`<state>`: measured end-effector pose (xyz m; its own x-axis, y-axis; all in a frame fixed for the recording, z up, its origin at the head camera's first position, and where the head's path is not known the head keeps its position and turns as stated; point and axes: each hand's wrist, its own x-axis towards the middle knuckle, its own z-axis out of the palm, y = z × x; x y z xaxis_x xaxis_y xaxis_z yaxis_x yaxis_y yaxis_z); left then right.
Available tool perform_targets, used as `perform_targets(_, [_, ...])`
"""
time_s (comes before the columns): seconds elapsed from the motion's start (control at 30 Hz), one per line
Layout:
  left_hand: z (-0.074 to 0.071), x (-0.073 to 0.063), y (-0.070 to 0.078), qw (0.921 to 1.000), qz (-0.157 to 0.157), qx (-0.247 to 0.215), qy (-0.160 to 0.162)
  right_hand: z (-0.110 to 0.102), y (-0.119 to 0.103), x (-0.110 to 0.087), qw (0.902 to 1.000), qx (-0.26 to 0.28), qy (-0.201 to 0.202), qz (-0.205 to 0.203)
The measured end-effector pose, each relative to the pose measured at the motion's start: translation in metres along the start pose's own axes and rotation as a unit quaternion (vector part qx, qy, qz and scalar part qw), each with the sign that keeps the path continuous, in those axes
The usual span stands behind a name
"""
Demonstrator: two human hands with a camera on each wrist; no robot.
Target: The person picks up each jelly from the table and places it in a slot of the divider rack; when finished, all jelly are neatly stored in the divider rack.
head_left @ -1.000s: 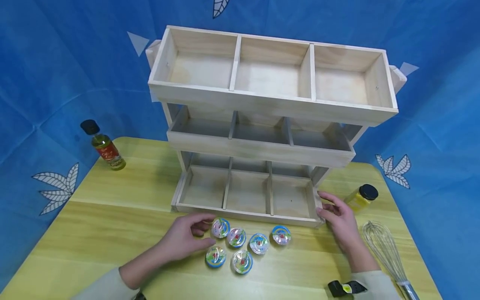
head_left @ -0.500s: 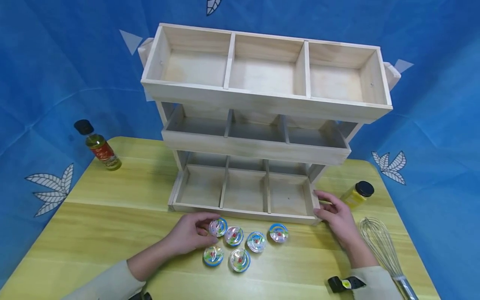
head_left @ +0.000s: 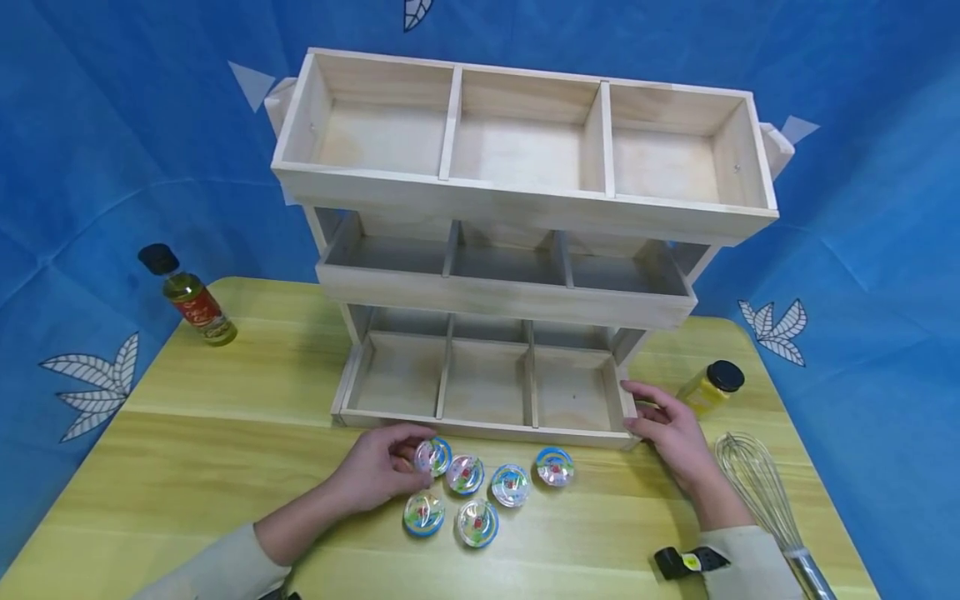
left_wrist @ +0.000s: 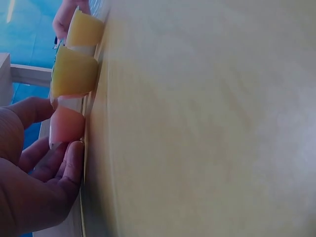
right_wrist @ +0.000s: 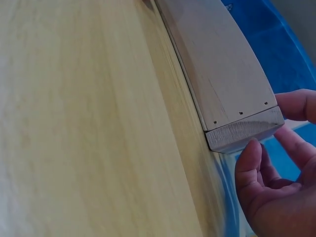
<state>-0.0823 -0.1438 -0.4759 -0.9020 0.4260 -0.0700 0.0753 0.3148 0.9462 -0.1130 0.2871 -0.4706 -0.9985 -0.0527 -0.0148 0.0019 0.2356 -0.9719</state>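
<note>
My left hand (head_left: pixel 378 467) has its thumb and fingers around the far-left jelly cup (head_left: pixel 432 457), which has a blue-rimmed printed lid. In the left wrist view that cup (left_wrist: pixel 67 124) looks pink, fingertips right at its sides. Several more lidded jelly cups (head_left: pixel 477 523) stand close by on the table. My right hand (head_left: pixel 671 433) touches the right end of the wooden three-tier rack (head_left: pixel 480 429), at its bottom tray. In the right wrist view, the thumb and a finger lie against the end board (right_wrist: pixel 244 131).
A jar with a black lid (head_left: pixel 711 387) and a wire whisk (head_left: pixel 761 492) are right of my right hand. An oil bottle (head_left: pixel 197 304) stands at the table's left edge. Each rack tier has three compartments. Blue cloth (head_left: pixel 112 125) hangs behind.
My left fingers have drawn in around the far-left jelly cup. The view has shifted slightly; the right hand stays at the rack's end, and the cups keep their places.
</note>
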Motion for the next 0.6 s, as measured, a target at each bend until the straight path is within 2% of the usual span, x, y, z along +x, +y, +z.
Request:
perform_targets(0.23, [-0.0023, 0.0012, -0.0044, 0.9997, 0.019, -0.011, -0.013, -0.0005, -0.0004, -0.0002, 0.9998, 0.020, -0.005, 0.000])
perform_targets(0.6, [-0.0016, 0.0011, -0.0070, 0.9996, 0.022, -0.016, 0.003, -0.0004, 0.0009, 0.0007, 0.9999, 0.008, -0.006, 0.007])
